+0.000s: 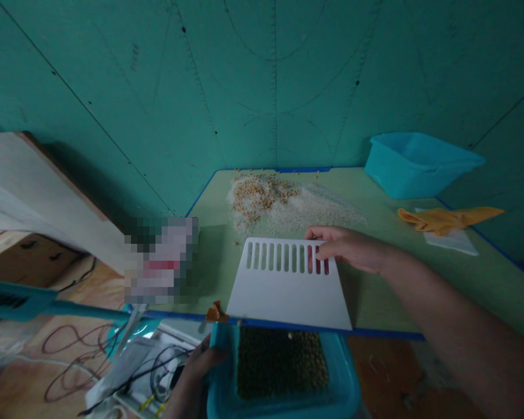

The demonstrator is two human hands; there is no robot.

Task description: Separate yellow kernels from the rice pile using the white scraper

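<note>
My right hand (338,247) is closed on the slotted end of a white plastic board (288,297), with fingers behind the slots. The board lies tilted over the table's front edge, its plain end toward me. Below that edge, my left hand (194,372) grips the left rim of a turquoise tub (347,384); part of its fingers is hidden. Inside the tub are small dark green beans (271,366), with tan ones along the right. Beyond the board, a heap of yellow round beans (259,195) lies mixed with white, rice-like grains (314,205) on the table.
An orange cloth (448,221) rests partly over a white flat piece at the table's right. Behind it stands another turquoise tub (419,166) against the green wall (275,87). A blurred-out package (163,265) sits at the left edge. Cables (157,372) lie low on the left.
</note>
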